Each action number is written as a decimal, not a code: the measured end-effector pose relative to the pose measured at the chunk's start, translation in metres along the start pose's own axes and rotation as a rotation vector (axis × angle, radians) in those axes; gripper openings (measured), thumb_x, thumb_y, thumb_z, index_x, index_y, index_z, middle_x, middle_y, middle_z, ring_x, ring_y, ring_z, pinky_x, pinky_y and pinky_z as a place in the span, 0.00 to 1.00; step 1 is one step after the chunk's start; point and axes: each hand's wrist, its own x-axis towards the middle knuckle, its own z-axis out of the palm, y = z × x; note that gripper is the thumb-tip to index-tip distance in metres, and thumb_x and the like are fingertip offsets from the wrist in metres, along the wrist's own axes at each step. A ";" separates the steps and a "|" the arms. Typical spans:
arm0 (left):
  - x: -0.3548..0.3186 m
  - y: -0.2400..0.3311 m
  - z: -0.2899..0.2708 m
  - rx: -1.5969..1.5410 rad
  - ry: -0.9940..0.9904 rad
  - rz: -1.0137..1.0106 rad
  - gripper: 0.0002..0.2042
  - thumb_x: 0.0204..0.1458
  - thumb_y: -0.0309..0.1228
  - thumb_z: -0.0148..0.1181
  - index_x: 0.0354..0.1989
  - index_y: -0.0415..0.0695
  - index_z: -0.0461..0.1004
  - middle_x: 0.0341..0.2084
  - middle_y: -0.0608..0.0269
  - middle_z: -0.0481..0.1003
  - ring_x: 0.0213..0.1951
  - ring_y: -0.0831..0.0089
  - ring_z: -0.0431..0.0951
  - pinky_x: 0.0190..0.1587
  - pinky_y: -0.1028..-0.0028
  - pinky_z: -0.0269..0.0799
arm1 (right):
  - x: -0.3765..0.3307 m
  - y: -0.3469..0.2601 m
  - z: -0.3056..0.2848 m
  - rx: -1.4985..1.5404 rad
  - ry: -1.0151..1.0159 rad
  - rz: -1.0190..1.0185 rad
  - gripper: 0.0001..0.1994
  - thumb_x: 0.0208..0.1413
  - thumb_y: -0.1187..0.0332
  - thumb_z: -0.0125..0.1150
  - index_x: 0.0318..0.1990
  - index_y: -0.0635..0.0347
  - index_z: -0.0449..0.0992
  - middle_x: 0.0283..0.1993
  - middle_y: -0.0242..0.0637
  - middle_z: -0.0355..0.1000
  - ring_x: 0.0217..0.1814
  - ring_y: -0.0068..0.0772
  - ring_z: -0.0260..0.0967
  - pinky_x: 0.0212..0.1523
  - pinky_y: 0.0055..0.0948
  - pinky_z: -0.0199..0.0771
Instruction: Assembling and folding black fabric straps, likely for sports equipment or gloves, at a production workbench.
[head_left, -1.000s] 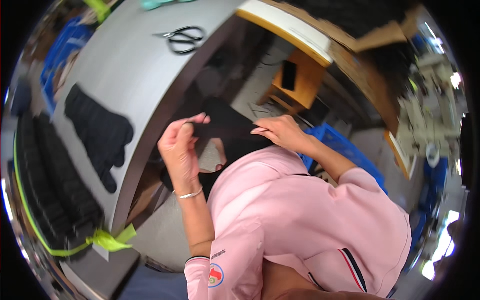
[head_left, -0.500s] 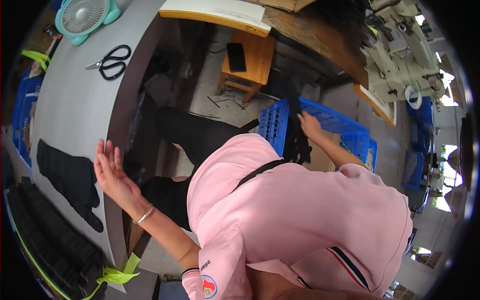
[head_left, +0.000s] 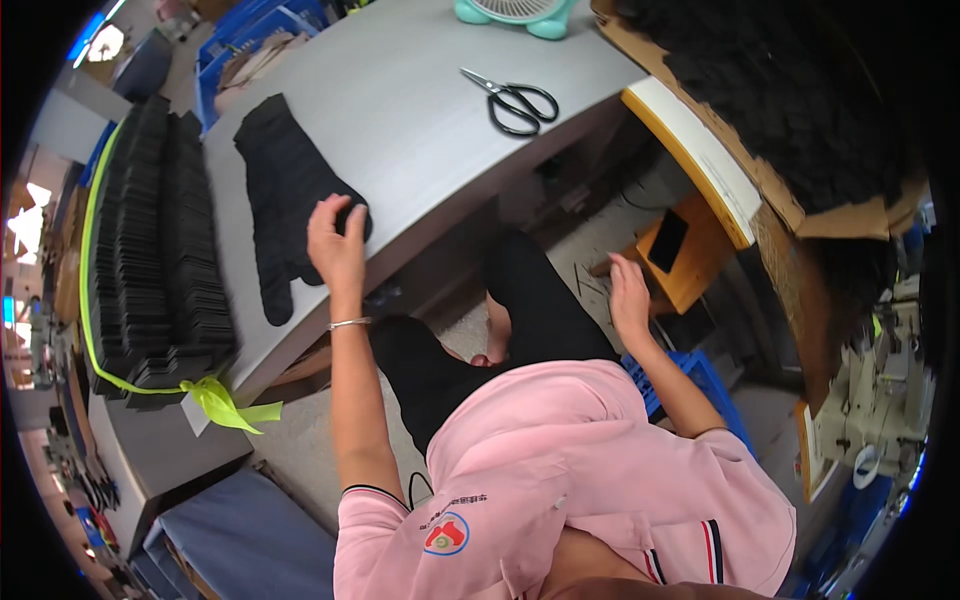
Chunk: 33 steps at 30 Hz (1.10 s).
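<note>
On the grey tabletop lies a black cloth glove, flat, with its thumb part toward the table's near edge. My left hand is over the glove's near right end, fingers bent but apart. Whether the fingertips touch the cloth I cannot tell. My right hand hangs in the air in front of a small wooden stool, fingers stretched out and nothing in them. Black-handled scissors lie farther right on the table, away from both hands.
A bundle of stacked black pieces, tied with a yellow-green ribbon, stands at the left. A phone lies on the stool. A blue crate sits below my right forearm. A teal fan stands at the back.
My view has swung left toward the table. My right hand has left the blue crate and the black cloth there. My left hand has come over the glove from beside it.
</note>
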 end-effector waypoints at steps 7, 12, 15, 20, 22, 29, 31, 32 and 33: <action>-0.001 0.003 0.014 0.115 0.047 0.155 0.16 0.48 0.33 0.70 0.43 0.40 0.78 0.52 0.52 0.76 0.60 0.55 0.71 0.68 0.58 0.58 | 0.125 -0.162 0.050 0.106 0.089 -0.680 0.18 0.54 0.82 0.52 0.53 0.62 0.74 0.48 0.45 0.69 0.49 0.49 0.70 0.48 0.39 0.72; -0.007 -0.010 0.006 0.158 0.142 0.127 0.14 0.47 0.31 0.71 0.42 0.39 0.79 0.50 0.51 0.78 0.57 0.53 0.74 0.66 0.58 0.61 | 0.194 -0.215 0.161 0.203 0.048 -0.731 0.12 0.57 0.76 0.51 0.48 0.66 0.74 0.48 0.50 0.71 0.58 0.53 0.67 0.59 0.41 0.68; -0.007 -0.010 0.018 0.158 0.128 0.131 0.09 0.55 0.30 0.63 0.40 0.37 0.80 0.46 0.50 0.79 0.55 0.53 0.76 0.66 0.57 0.62 | 0.235 -0.222 0.199 -0.139 0.079 -0.618 0.10 0.58 0.72 0.51 0.44 0.65 0.74 0.43 0.46 0.69 0.50 0.47 0.67 0.53 0.43 0.68; -0.003 0.006 0.022 0.110 0.107 0.107 0.12 0.64 0.29 0.53 0.42 0.34 0.80 0.45 0.50 0.80 0.54 0.55 0.77 0.66 0.58 0.62 | 0.257 -0.210 0.194 -0.213 0.193 -0.582 0.11 0.55 0.74 0.52 0.45 0.68 0.72 0.43 0.44 0.66 0.49 0.44 0.65 0.53 0.38 0.66; -0.005 -0.002 0.013 0.091 0.134 0.050 0.12 0.64 0.29 0.53 0.42 0.33 0.79 0.45 0.49 0.80 0.54 0.55 0.77 0.66 0.58 0.62 | 0.246 -0.222 0.184 -0.151 0.171 -0.611 0.16 0.54 0.75 0.53 0.51 0.69 0.70 0.50 0.46 0.67 0.53 0.45 0.65 0.57 0.40 0.66; -0.006 -0.013 0.013 0.130 0.099 0.145 0.06 0.57 0.22 0.57 0.38 0.35 0.78 0.45 0.51 0.80 0.57 0.54 0.75 0.68 0.55 0.59 | 0.221 -0.150 0.068 -0.073 0.367 -0.977 0.17 0.52 0.74 0.56 0.51 0.64 0.73 0.56 0.46 0.69 0.59 0.45 0.67 0.61 0.41 0.66; -0.006 -0.007 0.014 0.151 0.063 0.138 0.05 0.57 0.24 0.58 0.38 0.37 0.78 0.46 0.54 0.80 0.59 0.53 0.72 0.70 0.53 0.54 | 0.223 -0.112 0.023 -0.130 0.405 -0.889 0.17 0.53 0.73 0.56 0.51 0.63 0.73 0.55 0.47 0.70 0.58 0.46 0.67 0.61 0.42 0.67; -0.004 -0.002 0.015 0.143 0.063 0.146 0.05 0.57 0.24 0.58 0.38 0.37 0.78 0.46 0.54 0.80 0.59 0.53 0.72 0.70 0.53 0.54 | 0.227 -0.090 0.001 -0.196 0.460 -0.842 0.16 0.53 0.74 0.56 0.51 0.64 0.73 0.55 0.47 0.70 0.58 0.47 0.67 0.61 0.42 0.66; -0.004 0.002 0.016 0.173 0.066 0.165 0.05 0.57 0.24 0.58 0.38 0.37 0.78 0.46 0.55 0.80 0.60 0.54 0.72 0.71 0.54 0.52 | 0.231 -0.070 -0.026 -0.277 0.462 -0.811 0.15 0.54 0.74 0.55 0.51 0.64 0.73 0.55 0.47 0.70 0.58 0.48 0.67 0.61 0.42 0.66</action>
